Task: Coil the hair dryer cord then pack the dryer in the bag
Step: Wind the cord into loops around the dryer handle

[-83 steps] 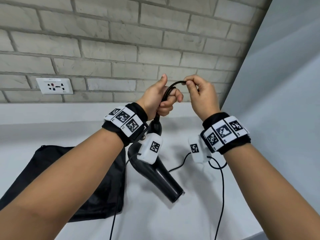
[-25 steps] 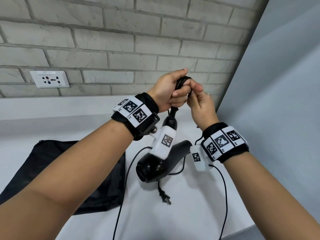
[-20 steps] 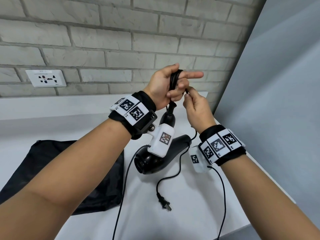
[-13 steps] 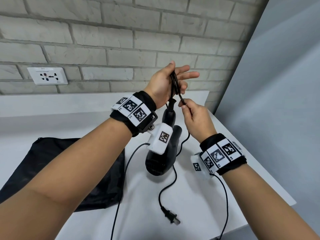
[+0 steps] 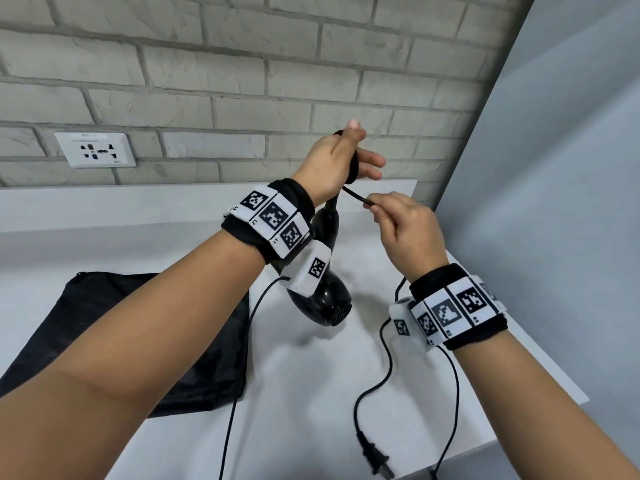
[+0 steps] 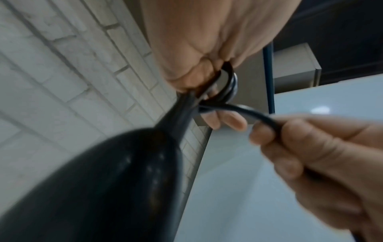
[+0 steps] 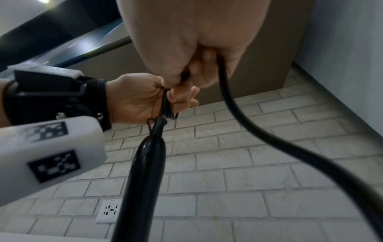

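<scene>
A grey brick wall (image 5: 242,81) with a white socket (image 5: 95,149) backs a white counter (image 5: 311,393), and a pale partition closes in the right side. The left hand (image 5: 332,161) is raised above the counter with loops of the black cord (image 5: 356,197) gathered in its palm; its thumb presses down on them while the fingers lie only loosely bent around the coil (the left wrist view shows the loops stacked against the palm). The dryer (image 5: 327,296) hangs below that hand, off the counter, handle up and body down. The right hand (image 5: 408,233), just beside and lower, pinches a short taut run of cord between thumb and curled fingers. From there the cord drops past the right wrist and trails across the counter to the plug (image 5: 375,460) lying near the front edge. The black bag (image 5: 104,341) lies flat on the counter to the left, well apart from the plug.
</scene>
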{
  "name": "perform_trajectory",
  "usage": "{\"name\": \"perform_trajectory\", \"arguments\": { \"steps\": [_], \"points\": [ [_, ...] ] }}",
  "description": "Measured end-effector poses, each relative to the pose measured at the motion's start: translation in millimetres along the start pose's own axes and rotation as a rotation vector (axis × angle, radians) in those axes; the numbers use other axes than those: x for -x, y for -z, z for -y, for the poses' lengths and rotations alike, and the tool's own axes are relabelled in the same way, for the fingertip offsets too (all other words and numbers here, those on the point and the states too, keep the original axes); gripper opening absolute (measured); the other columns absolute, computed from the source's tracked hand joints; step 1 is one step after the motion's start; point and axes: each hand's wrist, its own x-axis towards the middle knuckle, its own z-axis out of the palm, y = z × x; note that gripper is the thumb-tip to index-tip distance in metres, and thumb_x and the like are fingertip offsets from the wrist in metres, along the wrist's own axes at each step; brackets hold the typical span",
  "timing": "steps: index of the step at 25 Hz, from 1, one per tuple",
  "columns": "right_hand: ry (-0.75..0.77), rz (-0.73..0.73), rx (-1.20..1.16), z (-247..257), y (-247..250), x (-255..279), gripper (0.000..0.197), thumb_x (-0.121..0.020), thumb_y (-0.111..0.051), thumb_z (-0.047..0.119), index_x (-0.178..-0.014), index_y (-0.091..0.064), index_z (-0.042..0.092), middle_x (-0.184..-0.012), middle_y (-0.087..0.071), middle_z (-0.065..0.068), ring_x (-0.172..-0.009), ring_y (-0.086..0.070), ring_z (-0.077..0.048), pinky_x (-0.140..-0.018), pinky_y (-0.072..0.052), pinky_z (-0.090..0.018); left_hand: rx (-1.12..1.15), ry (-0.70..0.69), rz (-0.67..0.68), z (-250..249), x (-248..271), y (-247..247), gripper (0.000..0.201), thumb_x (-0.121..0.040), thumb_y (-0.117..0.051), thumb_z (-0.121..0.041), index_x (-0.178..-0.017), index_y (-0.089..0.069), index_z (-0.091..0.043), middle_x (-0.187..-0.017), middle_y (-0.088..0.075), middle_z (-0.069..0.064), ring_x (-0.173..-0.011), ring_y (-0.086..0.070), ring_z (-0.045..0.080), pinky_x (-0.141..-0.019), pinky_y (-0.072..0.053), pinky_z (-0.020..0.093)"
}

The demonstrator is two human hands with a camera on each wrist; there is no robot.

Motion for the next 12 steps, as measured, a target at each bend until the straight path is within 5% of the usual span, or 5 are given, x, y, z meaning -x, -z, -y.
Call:
{"name": "perform_trajectory", "arguments": {
  "steps": [2, 4, 7, 10, 12],
  "points": [
    [0.121, -0.077, 0.06, 1, 7, -10, 0.027, -0.09, -0.044, 0.023, -0.091, -0.068, 0.009, -0.076, -0.067, -0.005, -0.068, -0.056, -0.015, -0.06, -0.039, -0.02, -0.229, -0.012, 0.096, -3, 4, 0, 0.054, -0.101, -0.02, -0.036, -0.122, -0.051, 0.002, -0.076, -0.067, 0.002, -0.065, -0.064, 0.005, -0.074, -0.049, 0.015],
    [0.231, -0.113, 0.058, 3, 14, -20, 0.023, -0.091, -0.047, 0.02, -0.089, -0.068, 0.01, -0.071, -0.066, -0.005, -0.065, -0.059, -0.018, -0.059, -0.045, -0.025, -0.424, -0.051, 0.209, -5, 9, 0, 0.058, -0.101, -0.017, -0.037, -0.095, -0.065, -0.003, -0.058, -0.065, -0.004, -0.056, -0.06, 0.002, -0.065, -0.045, 0.014],
    [0.23, -0.088, -0.032, 5, 24, -36, 0.009, -0.087, -0.054, 0.025, -0.092, -0.054, 0.018, -0.069, -0.062, -0.002, -0.058, -0.056, -0.013, -0.057, -0.047, -0.026, -0.442, 0.008, 0.352, -9, 15, -5, 0.076, -0.099, -0.001, -0.043, -0.058, -0.056, -0.01, -0.037, -0.052, -0.002, -0.033, -0.044, 0.009, -0.05, -0.039, 0.023],
    [0.145, -0.029, -0.138, 7, 32, -50, 0.027, -0.078, -0.063, 0.036, -0.093, -0.05, 0.017, -0.087, -0.051, 0.003, -0.063, -0.048, 0.004, -0.061, -0.038, -0.007, -0.243, 0.146, 0.535, -13, 17, -6, 0.089, -0.092, 0.014, -0.049, -0.066, -0.056, 0.001, -0.03, -0.043, -0.001, -0.025, -0.024, 0.008, -0.04, -0.029, 0.023],
    [0.037, 0.056, -0.284, 7, 37, -57, 0.032, -0.08, -0.059, 0.043, -0.089, -0.062, 0.012, -0.085, -0.056, 0.01, -0.059, -0.049, 0.005, -0.06, -0.036, -0.006, -0.16, 0.185, 0.651, -13, 13, -2, 0.097, -0.089, 0.019, -0.053, -0.07, -0.056, 0.005, -0.026, -0.033, -0.006, -0.024, -0.019, 0.008, -0.038, -0.027, 0.024]
  ]
}}
